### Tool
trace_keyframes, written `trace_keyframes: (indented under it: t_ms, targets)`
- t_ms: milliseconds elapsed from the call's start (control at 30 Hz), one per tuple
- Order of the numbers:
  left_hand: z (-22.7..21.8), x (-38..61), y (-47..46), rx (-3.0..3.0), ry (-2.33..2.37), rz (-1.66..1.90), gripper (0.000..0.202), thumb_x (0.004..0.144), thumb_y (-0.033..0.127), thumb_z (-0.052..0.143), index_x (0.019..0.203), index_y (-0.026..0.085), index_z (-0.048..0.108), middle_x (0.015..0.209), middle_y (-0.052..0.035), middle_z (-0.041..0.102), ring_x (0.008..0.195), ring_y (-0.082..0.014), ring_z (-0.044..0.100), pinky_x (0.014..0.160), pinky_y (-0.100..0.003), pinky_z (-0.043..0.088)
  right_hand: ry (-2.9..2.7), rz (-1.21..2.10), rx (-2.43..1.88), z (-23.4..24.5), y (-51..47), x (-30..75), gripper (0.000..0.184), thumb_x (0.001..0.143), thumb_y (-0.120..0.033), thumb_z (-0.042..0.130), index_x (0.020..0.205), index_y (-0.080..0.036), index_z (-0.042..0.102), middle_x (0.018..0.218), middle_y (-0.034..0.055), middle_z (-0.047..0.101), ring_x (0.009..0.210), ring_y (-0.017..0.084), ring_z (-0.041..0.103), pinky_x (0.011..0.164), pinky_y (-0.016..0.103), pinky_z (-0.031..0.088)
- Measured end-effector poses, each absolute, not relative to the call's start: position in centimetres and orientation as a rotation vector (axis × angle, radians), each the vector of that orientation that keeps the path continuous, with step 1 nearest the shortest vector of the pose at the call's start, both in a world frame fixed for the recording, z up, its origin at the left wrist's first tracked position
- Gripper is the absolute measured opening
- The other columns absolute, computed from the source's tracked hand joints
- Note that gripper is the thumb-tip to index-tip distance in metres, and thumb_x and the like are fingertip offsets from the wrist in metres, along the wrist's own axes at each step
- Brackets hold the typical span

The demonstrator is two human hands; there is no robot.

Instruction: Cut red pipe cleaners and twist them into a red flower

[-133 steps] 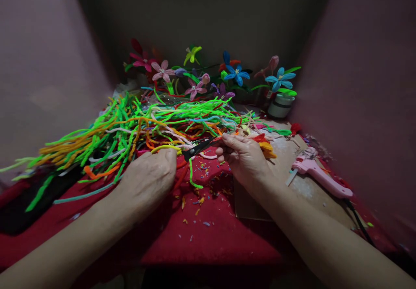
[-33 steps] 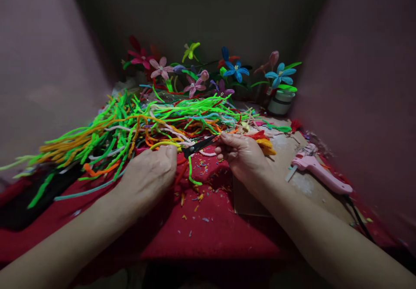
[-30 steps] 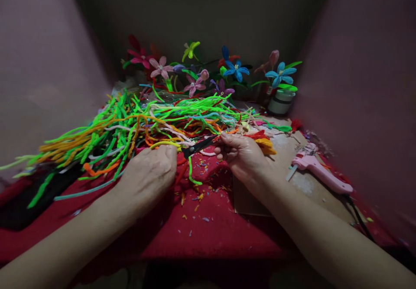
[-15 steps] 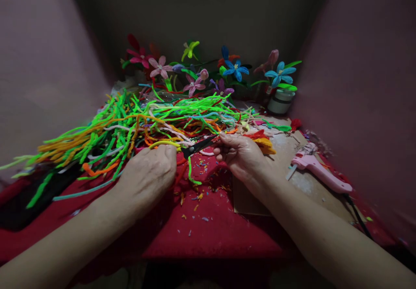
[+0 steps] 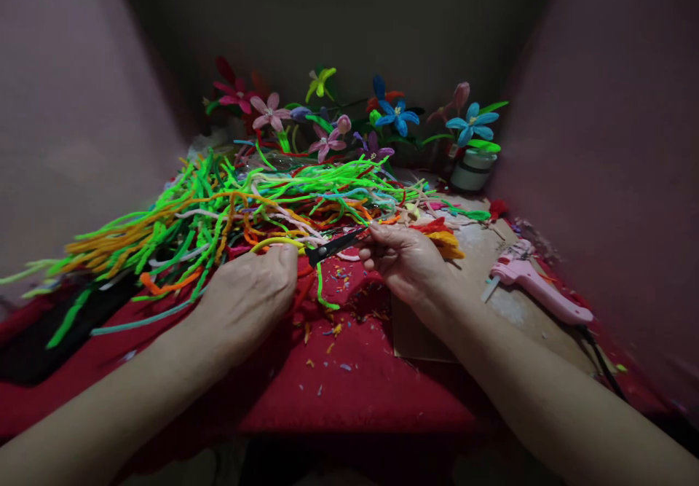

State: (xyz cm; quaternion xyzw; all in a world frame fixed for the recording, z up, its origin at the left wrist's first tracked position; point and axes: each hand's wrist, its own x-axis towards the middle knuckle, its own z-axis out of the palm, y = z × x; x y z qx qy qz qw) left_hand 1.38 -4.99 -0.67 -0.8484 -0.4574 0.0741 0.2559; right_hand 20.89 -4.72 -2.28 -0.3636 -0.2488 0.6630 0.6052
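right hand [image 5: 407,260]: grip closed round black scissors [image 5: 334,245], frame centre | left hand [image 5: 248,296]: grip pinching yellow pipe cleaner [image 5: 276,241]

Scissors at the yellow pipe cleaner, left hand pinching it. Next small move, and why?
Probably close the scissors to snip. The right hand holds them with the tips at the yellow pipe cleaner, right beside where the left hand grips it. Whether the blades already straddle it is hard to tell; cut scraps litter the red cloth below.
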Motion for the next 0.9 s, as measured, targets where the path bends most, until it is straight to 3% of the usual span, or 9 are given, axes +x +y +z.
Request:
trace_keyframes:
  t_ms: [400, 667, 900]
  targets:
    - [-0.5, 1.7, -4.8, -2.36, -1.283, 0.247, 0.03, 0.082, 0.001, 0.025, 0.084, 0.012, 0.054, 0.057, -0.0064, 0.054, 0.047, -0.0217, 0.058, 0.041, -0.029, 0.029, -0.471, 1.481, -0.883, -2.0, -4.7, 20.6, 0.02, 0.077, -0.011, 0.056, 0.058, -0.011, 0.062, 0.055, 0.0027, 0.063, 0.044, 0.009, 0.056, 0.042, 0.019, 0.044]
    - [-0.5, 0.4, -5.1, -2.494, -1.293, 0.243, 0.019, 0.084, 0.008, 0.036, 0.086, 0.014, 0.055, 0.066, -0.0075, 0.064, 0.055, -0.0206, 0.06, 0.047, -0.028, 0.027, -0.555, 1.251, -0.88, -1.7, -4.3, 21.1, 0.012, 0.075, -0.012, 0.061, 0.064, -0.013, 0.058, 0.055, -0.0018, 0.059, 0.043, 0.007, 0.055, 0.039, 0.017, 0.042]
    - [-0.9, 0.0, -4.1, -2.575, -1.247, 0.247, 0.02, 0.084, 0.013, 0.037, 0.084, 0.016, 0.056, 0.075, -0.0084, 0.068, 0.059, -0.02, 0.061, 0.049, -0.028, 0.027, -0.631, 1.274, -0.847, -1.7, -4.5, 20.9, 0.012, 0.066, -0.015, 0.069, 0.063, -0.014, 0.058, 0.054, -0.0026, 0.058, 0.045, 0.007, 0.056, 0.04, 0.016, 0.043]
